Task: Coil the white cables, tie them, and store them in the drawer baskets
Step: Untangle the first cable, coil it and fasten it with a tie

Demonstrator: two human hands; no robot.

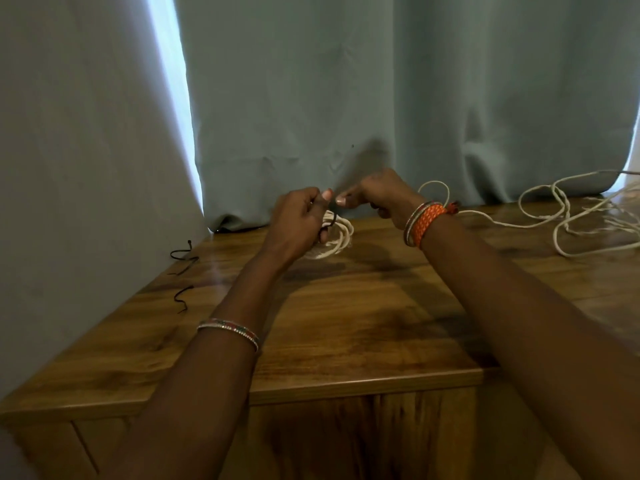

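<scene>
A small coil of white cable [337,237] hangs just above the wooden cabinet top [346,323], near the curtain. My left hand [299,225] grips the coil, and a dark tie [333,221] loops round it by my fingers. My right hand [375,195] is level with the left, its thumb and fingers pinched together; the tie end it seems to hold is too thin to see. A loose tangle of white cable [561,216] sprawls over the right side of the top. The drawer baskets are out of view.
Two spare dark ties [183,256] [181,297] lie near the left edge of the cabinet top. A grey-blue curtain [346,98] hangs right behind the top, with a wall [69,168] on the left. The cabinet front [346,438] is below.
</scene>
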